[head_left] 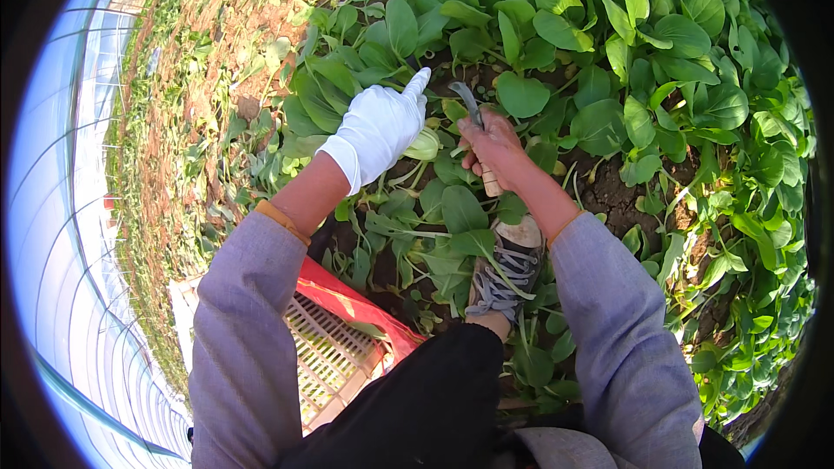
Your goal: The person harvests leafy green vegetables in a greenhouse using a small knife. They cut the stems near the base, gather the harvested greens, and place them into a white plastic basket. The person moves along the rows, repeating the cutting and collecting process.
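Observation:
My left hand (384,127), in a white glove, is closed around a head of pak choi with its index finger stretched out. The pale green base of the pak choi (425,144) sticks out below the fingers, and broad leaves spread on the hand's far left side. In my bare right hand (495,146) is a small hooked knife (466,96). Its curved metal blade points up and left, apart from the pak choi, and the end of its wooden handle (491,182) shows beneath my fist. Loose cut leaves (464,208) lie on the soil under both hands.
Dense standing pak choi (599,39) fills the far side and right. A plastic crate (332,345) with a red cloth or sack (355,306) on its edge sits at lower left. My shoe (508,267) rests among leaves. Greenhouse film on hoops (58,208) rises at left.

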The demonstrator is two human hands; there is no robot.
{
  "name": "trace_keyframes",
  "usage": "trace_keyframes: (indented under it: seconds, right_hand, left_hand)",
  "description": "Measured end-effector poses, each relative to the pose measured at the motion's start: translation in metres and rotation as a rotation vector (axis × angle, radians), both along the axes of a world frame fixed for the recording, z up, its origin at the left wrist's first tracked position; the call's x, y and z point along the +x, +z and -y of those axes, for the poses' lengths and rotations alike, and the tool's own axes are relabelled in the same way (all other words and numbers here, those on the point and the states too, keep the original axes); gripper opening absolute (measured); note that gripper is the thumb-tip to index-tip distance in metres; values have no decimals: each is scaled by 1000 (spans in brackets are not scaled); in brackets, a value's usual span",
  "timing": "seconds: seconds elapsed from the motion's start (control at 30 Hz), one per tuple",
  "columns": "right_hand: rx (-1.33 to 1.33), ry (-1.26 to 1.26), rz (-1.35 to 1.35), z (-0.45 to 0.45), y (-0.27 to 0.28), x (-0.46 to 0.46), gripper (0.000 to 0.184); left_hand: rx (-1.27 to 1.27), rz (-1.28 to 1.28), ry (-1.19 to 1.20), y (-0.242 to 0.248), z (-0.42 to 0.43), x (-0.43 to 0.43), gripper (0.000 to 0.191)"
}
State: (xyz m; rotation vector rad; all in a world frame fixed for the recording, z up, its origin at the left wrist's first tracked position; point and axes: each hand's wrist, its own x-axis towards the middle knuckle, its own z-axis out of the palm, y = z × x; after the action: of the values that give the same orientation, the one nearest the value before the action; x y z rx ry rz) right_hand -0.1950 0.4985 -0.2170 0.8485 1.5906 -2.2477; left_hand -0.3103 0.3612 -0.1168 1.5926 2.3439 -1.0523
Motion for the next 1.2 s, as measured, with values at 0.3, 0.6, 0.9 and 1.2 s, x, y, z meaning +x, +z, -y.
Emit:
trace_keyframes:
  seconds: [0.3, 0.6, 0.9, 1.2]
  right_hand:
    - [113, 21, 33, 20, -41, -59, 14]
    - [229, 56, -43, 34, -56, -64, 11]
    - [582, -5, -221, 40, -93, -62, 13]
    - [398, 388, 0, 34, -39, -68, 14]
  left_hand:
    - [-120, -138, 73, -34, 8, -23, 75]
    - [157, -115, 154, -51, 42, -13, 40]
    - [241, -80, 143, -61, 48, -19, 39]
    - [216, -69, 91, -62, 62, -22, 38]
